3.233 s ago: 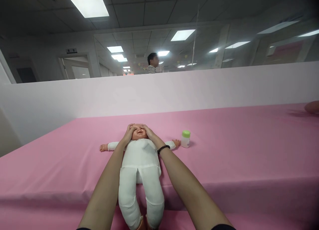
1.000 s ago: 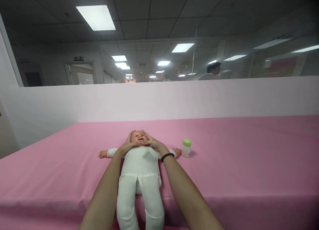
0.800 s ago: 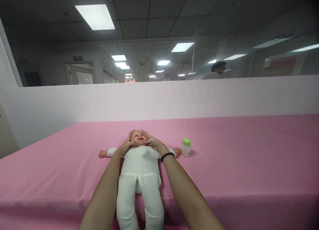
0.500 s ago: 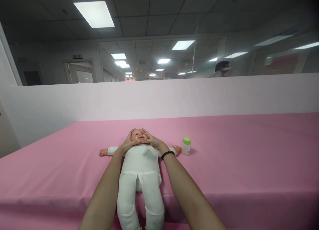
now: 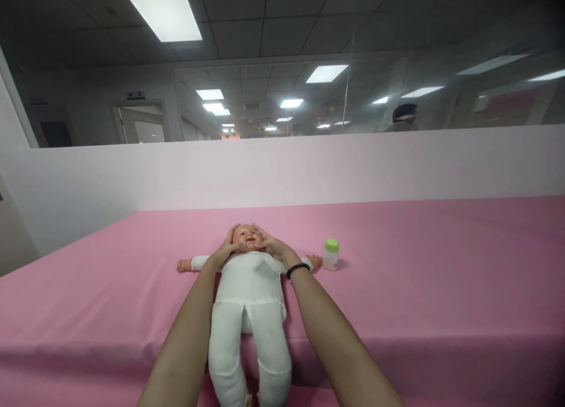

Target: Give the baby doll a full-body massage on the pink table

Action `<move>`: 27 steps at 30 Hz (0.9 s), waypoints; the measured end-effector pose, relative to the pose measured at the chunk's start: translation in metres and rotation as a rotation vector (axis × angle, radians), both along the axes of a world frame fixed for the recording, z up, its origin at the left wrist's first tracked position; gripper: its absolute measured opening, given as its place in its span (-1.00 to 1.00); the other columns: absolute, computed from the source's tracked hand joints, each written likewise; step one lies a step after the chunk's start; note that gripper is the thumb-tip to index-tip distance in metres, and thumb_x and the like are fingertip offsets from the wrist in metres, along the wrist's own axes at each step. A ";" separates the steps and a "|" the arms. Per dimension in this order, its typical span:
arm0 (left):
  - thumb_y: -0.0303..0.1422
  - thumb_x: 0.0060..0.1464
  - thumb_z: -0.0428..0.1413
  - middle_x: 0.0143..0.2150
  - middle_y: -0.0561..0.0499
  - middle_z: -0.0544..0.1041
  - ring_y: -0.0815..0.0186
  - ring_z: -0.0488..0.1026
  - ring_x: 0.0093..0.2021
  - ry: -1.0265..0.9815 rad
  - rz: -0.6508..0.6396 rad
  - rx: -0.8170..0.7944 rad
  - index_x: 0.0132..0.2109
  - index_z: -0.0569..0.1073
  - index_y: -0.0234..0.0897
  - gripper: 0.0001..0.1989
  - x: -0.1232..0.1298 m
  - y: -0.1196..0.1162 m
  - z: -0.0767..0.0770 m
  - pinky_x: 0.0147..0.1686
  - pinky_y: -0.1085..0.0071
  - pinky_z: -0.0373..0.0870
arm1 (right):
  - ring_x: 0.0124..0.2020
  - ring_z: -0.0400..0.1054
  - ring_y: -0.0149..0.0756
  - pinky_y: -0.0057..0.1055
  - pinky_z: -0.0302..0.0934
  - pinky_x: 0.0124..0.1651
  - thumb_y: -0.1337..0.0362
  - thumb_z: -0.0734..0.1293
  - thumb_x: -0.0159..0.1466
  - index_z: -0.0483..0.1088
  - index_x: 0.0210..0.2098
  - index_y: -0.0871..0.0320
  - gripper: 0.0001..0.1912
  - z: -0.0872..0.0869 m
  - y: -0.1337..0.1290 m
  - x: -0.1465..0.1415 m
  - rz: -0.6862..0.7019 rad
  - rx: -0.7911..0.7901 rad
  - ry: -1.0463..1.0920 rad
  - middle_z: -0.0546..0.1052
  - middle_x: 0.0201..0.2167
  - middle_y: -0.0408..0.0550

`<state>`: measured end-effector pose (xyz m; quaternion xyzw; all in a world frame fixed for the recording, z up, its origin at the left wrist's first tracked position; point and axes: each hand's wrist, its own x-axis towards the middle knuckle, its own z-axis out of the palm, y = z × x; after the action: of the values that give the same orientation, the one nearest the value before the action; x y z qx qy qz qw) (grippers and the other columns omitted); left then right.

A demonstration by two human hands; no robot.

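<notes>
Right, both hands are on the doll [image 5: 249, 280] now, one to each side of its head. The left hand [image 5: 226, 252] is opened into a loose cup, fingers reaching up along the side of the head towards the crown, thumb laid across the cheek by the mouth. And the right hand [image 5: 272, 246] mirrors it on the other side: fingers spread, palm curved, thumb coming in just beside the chin. So the two hands stand apart, the smiling doll face showing in the gap between the thumbs; how hard they press, you cannot tell. A dark beaded bracelet [image 5: 298, 270] circles the right wrist.

The doll lies on its back on the pink-covered table [image 5: 432, 266], head pointing to the far edge, white-clothed trunk running down to the near edge, legs reaching out past that edge between the two forearms. Its arms stretch out sideways, one towards the table's left edge, the other towards a small bottle [image 5: 331, 256] with a green lid, upright just beside the doll's little hand; whether those two touch is hard to say.

Beyond the far edge of the table rises a low white wall [image 5: 309, 172] with a clear pane above it, and through that, over to the right, a person [image 5: 403, 120] in a striped top.
</notes>
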<state>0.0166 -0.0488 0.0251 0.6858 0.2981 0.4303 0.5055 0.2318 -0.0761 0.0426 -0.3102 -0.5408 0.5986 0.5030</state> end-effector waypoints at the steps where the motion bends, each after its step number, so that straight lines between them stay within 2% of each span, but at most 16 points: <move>1: -0.13 0.06 0.33 0.49 -0.14 0.09 -0.04 0.14 0.43 0.006 -0.002 -0.017 0.49 -0.02 0.05 -0.01 0.000 -0.002 0.002 0.34 0.11 0.25 | 0.06 0.42 -0.11 -0.07 0.40 0.08 0.15 0.37 0.41 0.36 0.18 0.18 -0.59 0.000 0.000 0.000 0.004 0.003 0.002 0.43 0.13 0.09; 5: -0.11 -0.01 0.41 0.46 -0.20 0.12 -0.05 0.27 0.36 0.045 -0.010 -0.066 0.49 -0.09 0.06 0.11 0.002 -0.009 0.009 0.28 0.05 0.35 | 0.09 0.41 -0.10 -0.06 0.39 0.10 0.16 0.37 0.41 0.36 0.19 0.17 -0.58 -0.001 -0.001 0.002 0.006 0.014 0.002 0.42 0.16 0.09; 8: -0.11 -0.05 0.44 0.45 -0.23 0.14 -0.07 0.31 0.32 0.054 0.001 -0.076 0.49 -0.08 0.07 0.14 0.003 -0.009 0.008 0.25 0.00 0.37 | 0.08 0.41 -0.10 -0.06 0.39 0.10 0.15 0.37 0.41 0.36 0.19 0.17 -0.58 -0.002 0.001 0.002 -0.009 0.024 -0.005 0.42 0.15 0.09; 14: -0.15 0.01 0.39 0.47 -0.17 0.12 -0.06 0.22 0.39 0.009 -0.005 -0.023 0.48 -0.03 0.09 0.04 0.002 0.001 -0.002 0.29 0.06 0.32 | 0.05 0.43 -0.13 -0.09 0.41 0.06 0.14 0.37 0.41 0.37 0.17 0.18 -0.59 -0.002 0.005 0.000 -0.031 0.047 -0.032 0.44 0.12 0.08; 18: -0.12 0.05 0.36 0.49 -0.12 0.08 -0.04 0.16 0.42 -0.014 -0.006 -0.015 0.47 0.01 0.10 -0.03 0.002 0.004 -0.003 0.33 0.08 0.27 | 0.05 0.43 -0.12 -0.10 0.41 0.06 0.14 0.37 0.41 0.37 0.17 0.17 -0.59 -0.003 0.006 -0.001 -0.042 0.059 -0.053 0.44 0.11 0.08; 21: -0.08 0.01 0.39 0.48 -0.16 0.10 -0.05 0.22 0.39 0.020 0.024 -0.037 0.47 0.00 0.08 0.03 0.002 0.001 0.000 0.31 0.06 0.30 | 0.06 0.42 -0.12 -0.10 0.41 0.07 0.14 0.38 0.40 0.37 0.17 0.17 -0.59 -0.006 0.006 0.000 -0.060 0.068 -0.062 0.44 0.12 0.07; 24: -0.08 -0.06 0.44 0.46 -0.21 0.13 -0.05 0.31 0.33 0.042 0.000 -0.073 0.48 -0.06 0.09 0.13 0.002 -0.002 0.003 0.25 0.03 0.37 | 0.07 0.42 -0.11 -0.09 0.41 0.07 0.14 0.38 0.40 0.37 0.18 0.16 -0.59 -0.007 0.006 0.002 -0.076 0.073 -0.072 0.44 0.13 0.07; 27: -0.08 -0.07 0.45 0.45 -0.23 0.14 -0.07 0.30 0.33 0.052 0.012 -0.058 0.48 -0.06 0.09 0.14 0.002 0.000 0.002 0.26 -0.01 0.34 | 0.06 0.42 -0.11 -0.09 0.41 0.07 0.14 0.38 0.40 0.37 0.17 0.16 -0.59 -0.007 0.007 0.003 -0.081 0.071 -0.085 0.44 0.12 0.07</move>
<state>0.0183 -0.0490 0.0267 0.6800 0.3276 0.4069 0.5145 0.2346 -0.0692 0.0360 -0.3389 -0.5695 0.5445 0.5141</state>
